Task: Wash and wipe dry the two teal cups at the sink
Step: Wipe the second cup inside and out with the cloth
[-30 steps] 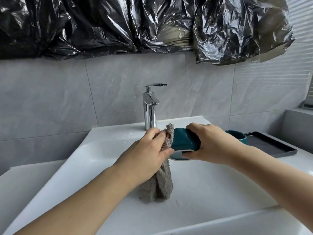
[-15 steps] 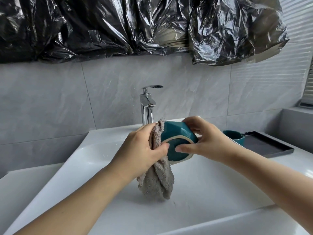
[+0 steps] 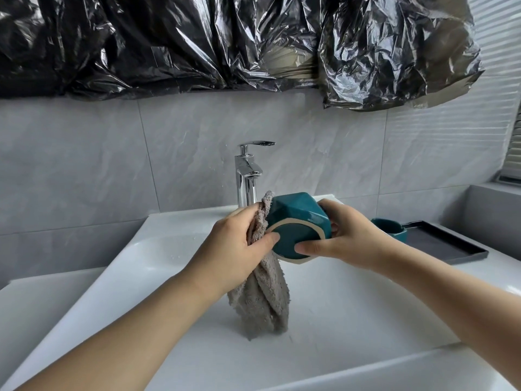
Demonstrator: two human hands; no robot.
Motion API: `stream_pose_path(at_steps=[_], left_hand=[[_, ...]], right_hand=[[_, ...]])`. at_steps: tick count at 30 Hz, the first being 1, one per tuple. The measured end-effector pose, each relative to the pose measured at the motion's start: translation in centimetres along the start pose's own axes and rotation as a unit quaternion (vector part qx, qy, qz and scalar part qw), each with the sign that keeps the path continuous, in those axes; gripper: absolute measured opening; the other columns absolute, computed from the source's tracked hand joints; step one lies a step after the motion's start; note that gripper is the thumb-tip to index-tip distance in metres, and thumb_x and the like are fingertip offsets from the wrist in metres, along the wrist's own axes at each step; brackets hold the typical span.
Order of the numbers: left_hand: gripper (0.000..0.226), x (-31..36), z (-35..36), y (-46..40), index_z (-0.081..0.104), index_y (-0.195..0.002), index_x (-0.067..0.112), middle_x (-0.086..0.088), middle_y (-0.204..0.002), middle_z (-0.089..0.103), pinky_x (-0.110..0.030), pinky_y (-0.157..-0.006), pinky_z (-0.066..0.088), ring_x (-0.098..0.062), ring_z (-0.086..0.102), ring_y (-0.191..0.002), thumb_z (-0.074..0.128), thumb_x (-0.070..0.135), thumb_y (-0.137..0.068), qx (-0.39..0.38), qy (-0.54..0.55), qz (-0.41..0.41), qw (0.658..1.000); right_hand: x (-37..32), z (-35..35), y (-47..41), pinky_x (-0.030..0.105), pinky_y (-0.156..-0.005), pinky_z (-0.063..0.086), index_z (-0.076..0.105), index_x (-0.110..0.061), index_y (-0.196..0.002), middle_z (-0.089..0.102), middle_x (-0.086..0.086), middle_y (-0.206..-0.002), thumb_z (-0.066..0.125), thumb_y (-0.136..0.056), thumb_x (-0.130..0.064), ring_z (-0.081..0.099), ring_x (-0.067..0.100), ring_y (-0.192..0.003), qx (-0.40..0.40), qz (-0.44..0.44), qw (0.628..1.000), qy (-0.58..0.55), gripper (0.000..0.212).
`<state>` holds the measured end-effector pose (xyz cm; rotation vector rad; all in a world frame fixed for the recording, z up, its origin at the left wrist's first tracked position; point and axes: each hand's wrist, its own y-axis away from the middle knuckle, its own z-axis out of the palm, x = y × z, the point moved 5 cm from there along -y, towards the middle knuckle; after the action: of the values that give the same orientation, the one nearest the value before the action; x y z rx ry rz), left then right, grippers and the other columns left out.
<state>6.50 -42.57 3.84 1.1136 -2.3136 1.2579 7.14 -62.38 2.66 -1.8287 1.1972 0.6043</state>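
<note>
Over the white sink (image 3: pixel 158 266) my right hand (image 3: pixel 346 238) grips a faceted teal cup (image 3: pixel 296 221), tipped so its unglazed base ring faces me. My left hand (image 3: pixel 234 249) holds a grey cloth (image 3: pixel 262 294) pressed against the cup's left side, thumb on the base; the cloth's tail hangs down into the basin. A second teal cup (image 3: pixel 390 228) stands at the right, partly hidden behind my right hand, beside the dark tray.
A chrome faucet (image 3: pixel 246 176) stands behind the cup, no water running. A dark rectangular tray (image 3: pixel 445 244) lies on the counter at the right. Black plastic sheeting (image 3: pixel 225 40) covers the wall above the grey tiles. A raised ledge sits at far right.
The cup has been turned in my hands, so its base now faces me more fully, and the cloth has shifted along its left side.
</note>
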Motion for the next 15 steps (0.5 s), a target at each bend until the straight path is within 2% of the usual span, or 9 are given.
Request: stream_pose_path(at_steps=[2, 4, 7, 9, 12, 15], left_hand=[[0.030, 0.4, 0.2, 0.1, 0.063, -0.120, 0.020, 0.010, -0.106, 0.066, -0.016, -0.082, 0.045, -0.010, 0.060, -0.096, 0.069, 0.023, -0.090, 0.038, -0.057, 0.026, 0.997], [0.027, 0.9, 0.3, 0.2, 0.063, -0.116, 0.015, 0.005, -0.101, 0.063, -0.016, -0.075, 0.041, -0.016, 0.057, -0.090, 0.068, 0.019, -0.089, 0.065, -0.118, 0.042, 0.990], [0.040, 1.8, 0.8, 0.6, 0.061, -0.125, 0.013, 0.001, -0.116, 0.064, -0.031, -0.082, 0.053, -0.024, 0.064, -0.099, 0.066, 0.009, -0.085, 0.063, -0.185, 0.080, 0.977], [0.051, 2.4, 1.2, 0.9, 0.059, -0.131, 0.014, 0.000, -0.126, 0.063, -0.038, -0.083, 0.056, -0.026, 0.065, -0.105, 0.067, 0.008, -0.082, 0.046, -0.203, 0.106, 0.972], [0.056, 2.4, 1.4, 0.7, 0.054, -0.137, 0.019, 0.006, -0.135, 0.058, -0.036, -0.096, 0.051, -0.021, 0.059, -0.117, 0.072, 0.024, -0.084, 0.015, -0.183, 0.073, 0.980], [0.060, 1.3, 1.4, 0.4, 0.048, -0.139, 0.027, 0.015, -0.133, 0.055, -0.031, -0.100, 0.046, -0.010, 0.053, -0.119, 0.071, 0.039, -0.085, -0.060, -0.160, 0.022, 0.985]], right_hand=[[-0.1, -0.1, -0.1, 0.044, -0.085, 0.060, 0.064, -0.020, -0.110, 0.075, -0.007, -0.096, 0.090, -0.069, -0.020, 0.073, 0.012, -0.090, 0.006, 0.007, 1.000, 0.016, 0.048], [-0.2, 0.1, 0.0, 0.046, -0.084, 0.060, 0.065, -0.024, -0.108, 0.075, -0.007, -0.096, 0.088, -0.060, -0.035, 0.073, 0.013, -0.090, 0.015, 0.019, 0.999, 0.030, 0.054], [-0.6, 0.4, 0.1, 0.039, -0.076, 0.060, 0.062, -0.027, -0.098, 0.073, -0.006, -0.091, 0.086, -0.059, -0.043, 0.070, 0.014, -0.084, 0.011, 0.046, 0.992, 0.116, 0.049], [-1.1, 0.7, 0.3, 0.027, -0.063, 0.051, 0.056, -0.027, -0.093, 0.066, -0.009, -0.082, 0.084, -0.066, -0.043, 0.062, 0.009, -0.074, -0.002, 0.035, 0.974, 0.225, 0.042], [-1.8, 0.5, 0.7, 0.018, -0.051, 0.033, 0.048, -0.028, -0.092, 0.056, -0.012, -0.076, 0.081, -0.070, -0.046, 0.052, 0.003, -0.065, -0.014, 0.015, 0.949, 0.315, 0.044], [-2.0, 0.8, 0.8, 0.023, -0.054, 0.037, 0.042, -0.031, -0.095, 0.055, -0.011, -0.079, 0.075, -0.073, -0.053, 0.055, 0.012, -0.072, -0.037, -0.005, 0.925, 0.379, 0.046]])
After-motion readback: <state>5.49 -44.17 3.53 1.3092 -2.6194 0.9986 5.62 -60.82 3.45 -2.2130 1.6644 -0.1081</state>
